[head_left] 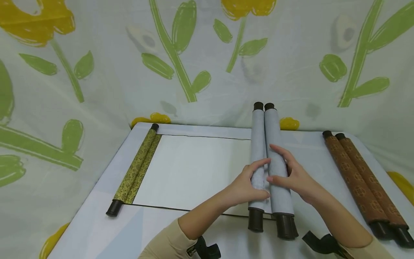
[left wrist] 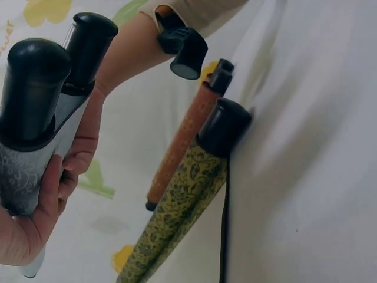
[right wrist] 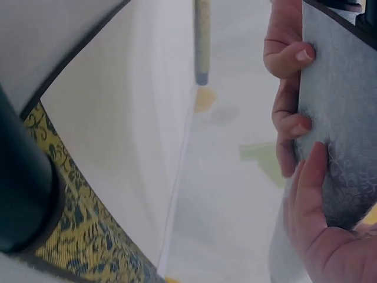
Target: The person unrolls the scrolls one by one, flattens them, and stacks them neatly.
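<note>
A grey-white patterned scroll (head_left: 279,126), rolled up as two rollers side by side with black knobs, is held above the table. My left hand (head_left: 242,185) grips its left roller, thumb and fingers around the side. On the right roller, my right hand (head_left: 299,176) holds with thumb and fingers spread around it. Below lies a spread scroll with white paper (head_left: 194,169) and a green-gold brocade roller (head_left: 136,169) at its left. Its other brocade end, with a black knob (left wrist: 224,127), shows in the left wrist view but is hidden under the grey scroll in the head view.
A brown patterned scroll (head_left: 359,180), also rolled as two rollers with black ends, lies along the table's right side. The white table (head_left: 161,230) stands against a curtain (head_left: 110,72) printed with yellow flowers and green leaves. Black camera mounts (head_left: 208,248) sit at both wrists.
</note>
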`<control>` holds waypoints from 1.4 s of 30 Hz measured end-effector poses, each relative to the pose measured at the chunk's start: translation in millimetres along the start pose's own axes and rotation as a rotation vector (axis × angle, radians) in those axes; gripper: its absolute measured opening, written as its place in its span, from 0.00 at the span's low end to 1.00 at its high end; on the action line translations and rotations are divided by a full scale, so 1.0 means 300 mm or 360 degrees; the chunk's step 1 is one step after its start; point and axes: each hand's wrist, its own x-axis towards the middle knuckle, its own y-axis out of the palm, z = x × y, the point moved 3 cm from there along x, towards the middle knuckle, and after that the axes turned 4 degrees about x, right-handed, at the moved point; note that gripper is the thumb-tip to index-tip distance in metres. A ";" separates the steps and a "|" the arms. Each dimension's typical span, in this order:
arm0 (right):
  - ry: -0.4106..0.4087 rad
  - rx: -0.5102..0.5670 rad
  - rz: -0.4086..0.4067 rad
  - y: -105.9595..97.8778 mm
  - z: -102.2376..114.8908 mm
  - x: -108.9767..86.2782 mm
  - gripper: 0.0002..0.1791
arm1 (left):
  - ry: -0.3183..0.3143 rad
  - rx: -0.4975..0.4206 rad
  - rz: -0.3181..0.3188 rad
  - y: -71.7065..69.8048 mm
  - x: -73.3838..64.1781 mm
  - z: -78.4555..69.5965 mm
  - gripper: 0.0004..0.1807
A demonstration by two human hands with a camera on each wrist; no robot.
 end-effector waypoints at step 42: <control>0.0016 -0.0021 -0.0054 0.090 -0.003 0.088 0.48 | 0.0119 0.0137 -0.0359 -0.143 -0.040 0.073 0.35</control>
